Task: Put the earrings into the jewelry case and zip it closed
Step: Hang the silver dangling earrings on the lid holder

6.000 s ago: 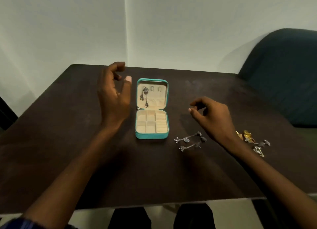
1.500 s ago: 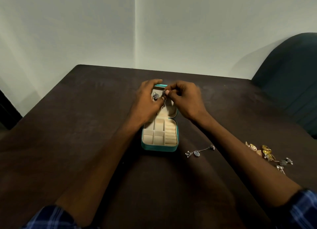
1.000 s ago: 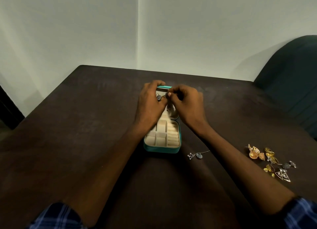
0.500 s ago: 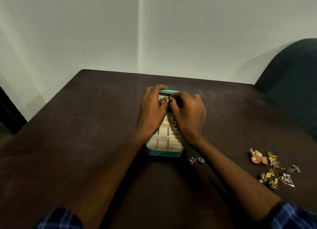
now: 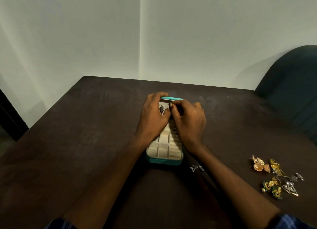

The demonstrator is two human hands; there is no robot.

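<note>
- Both forearms reach forward over the dark table (image 5: 85, 143) and converge at the far end of the jewelry case (image 5: 163, 159).
- The left hand (image 5: 154, 115) has its fingers curled round the raised lid (image 5: 169, 98) from the left; one fingertip lies along the lid's top edge.
- The right hand (image 5: 189, 120) is curled, with thumb and forefinger pinched together at the upper inside face of the lid. A small dark earring piece (image 5: 170, 104) shows at the pinch point; its shape cannot be made out.
- The two hands touch at the thumbs, directly over the hinge area of the case.
- The case is teal outside and cream inside. It lies open, base flat on the table and lid standing at the far end.
- The base is divided into square compartments on the left and a ribbed row on the right. The visible compartments hold nothing; the far ones are hidden by the hands.
- A silver earring (image 5: 161, 109) hangs on the inside of the lid, just beside the left hand's fingers.
- One silver drop earring (image 5: 197, 168) lies on the table just beside the near right corner of the case, partly hidden by the right forearm.
- A loose pile of gold and silver earrings (image 5: 274, 175) lies on the table well to the right, apart from both hands.
- A dark green chair (image 5: 295, 84) stands beyond the right table edge.
</note>
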